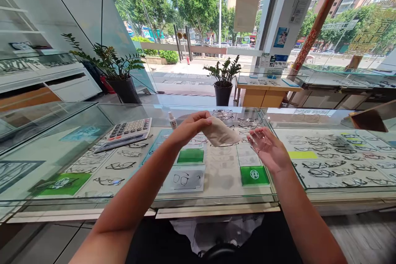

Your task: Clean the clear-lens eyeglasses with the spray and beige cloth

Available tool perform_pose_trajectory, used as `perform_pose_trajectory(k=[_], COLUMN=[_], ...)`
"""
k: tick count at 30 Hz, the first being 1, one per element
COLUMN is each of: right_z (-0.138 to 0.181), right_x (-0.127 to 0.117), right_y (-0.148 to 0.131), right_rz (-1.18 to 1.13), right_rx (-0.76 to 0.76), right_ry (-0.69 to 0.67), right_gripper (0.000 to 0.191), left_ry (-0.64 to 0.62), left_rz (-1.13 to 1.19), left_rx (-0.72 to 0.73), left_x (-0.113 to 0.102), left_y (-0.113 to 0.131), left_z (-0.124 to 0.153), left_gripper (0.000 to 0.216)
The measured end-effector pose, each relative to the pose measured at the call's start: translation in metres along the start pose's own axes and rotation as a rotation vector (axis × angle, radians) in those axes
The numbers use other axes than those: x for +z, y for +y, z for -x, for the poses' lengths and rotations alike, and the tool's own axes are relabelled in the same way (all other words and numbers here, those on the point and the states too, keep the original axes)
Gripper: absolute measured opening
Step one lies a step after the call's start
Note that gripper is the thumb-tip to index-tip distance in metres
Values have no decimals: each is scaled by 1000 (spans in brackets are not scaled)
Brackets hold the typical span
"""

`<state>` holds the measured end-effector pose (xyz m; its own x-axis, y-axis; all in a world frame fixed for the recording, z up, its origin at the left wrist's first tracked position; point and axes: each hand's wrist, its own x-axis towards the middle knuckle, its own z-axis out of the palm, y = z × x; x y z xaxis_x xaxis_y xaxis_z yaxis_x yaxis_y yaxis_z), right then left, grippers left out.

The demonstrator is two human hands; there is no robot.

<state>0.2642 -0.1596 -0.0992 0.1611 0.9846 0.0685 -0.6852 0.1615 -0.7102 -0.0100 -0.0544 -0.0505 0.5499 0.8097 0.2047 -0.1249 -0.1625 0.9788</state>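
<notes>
A pale cleaning cloth [221, 132] hangs from my left hand [193, 127], pinched between thumb and fingers above the glass counter. To its right, my right hand [272, 150] is turned palm up with curled fingers around a pair of thin-framed eyeglasses [259, 142]. The glasses' outline is faint against the palm, and part of them is hidden by the fingers. The cloth's free corner reaches close to the glasses; I cannot tell whether they touch. A small white spray bottle [172, 121] stands on the counter, left of my left hand.
A large calculator [126, 133] lies on the glass display counter [216, 203] at left. Several eyeglasses [331, 165] and green cards [254, 175] show under the glass. Potted plants [222, 86] stand beyond, before the glass front. A brown panel [373, 117] juts in at right.
</notes>
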Motion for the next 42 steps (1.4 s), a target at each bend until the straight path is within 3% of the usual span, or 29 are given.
perform_pose_trajectory(k=[4,8,12,15,20,26,30,36,42], right_z=[-4,-18,-32,-41,-60,-78,-81,-87,-93], right_x=[22,68,109,124,129,128,127,125,122], right_y=[-18,-34,-43,-46,-35,-12,-9,-9,-11], right_rz=[53,76,63,61,76,53,71,112,155], right_rx=[-35,4,91,138,198,312,304,257,231], right_ry=[-101,-339,-454,-475,-468,-500,-485,-421,-371], right_gripper=[10,17,16,17,17,18,15,15,18], left_ry=[-120,-197,-171,-118,50,108,152,117,98], left_rz=[-270,-377,-407,-453,-557,-630,-635,-619,-579], left_rx=[44,49,86,128,294,321,319,360,371], left_x=[-9,-6,-5,-10,-13,-12,-12,-16,-19], left_y=[52,90,100,98,95,88,88,87,81], left_z=[-5,-8,-4,-2,-1,-7,-8,-13,-18], left_gripper=[27,25,29,31,27,29,30,41,34])
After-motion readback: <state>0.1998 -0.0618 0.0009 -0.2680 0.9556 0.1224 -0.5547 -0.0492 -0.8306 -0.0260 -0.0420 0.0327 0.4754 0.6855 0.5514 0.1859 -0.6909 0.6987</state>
